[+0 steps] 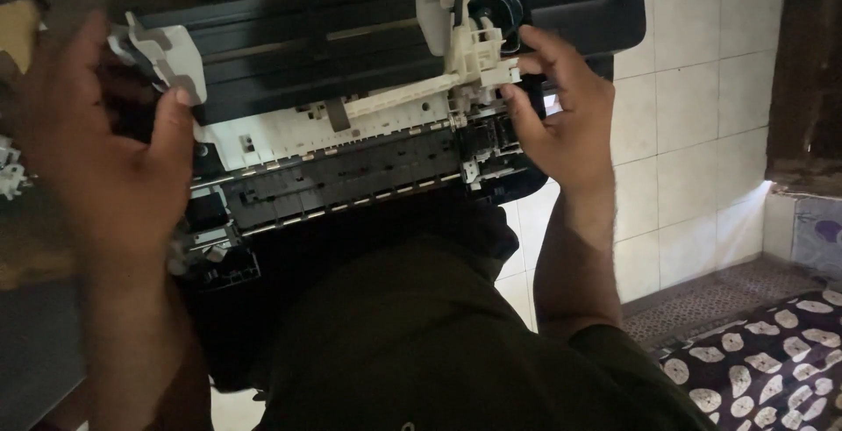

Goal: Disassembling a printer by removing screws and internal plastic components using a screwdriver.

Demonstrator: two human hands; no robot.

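Printer chassis (351,163) was found opened, covers off (rollers exposed). White end bracket (162,58) was grasped by left hand (105,159); white side assembly (465,41) was pinched by right hand (561,120). Removal judged unfinished.

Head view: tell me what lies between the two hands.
In the head view, the opened printer's white plastic frame and the black roller strip below it span the stretch between the left hand and right hand.
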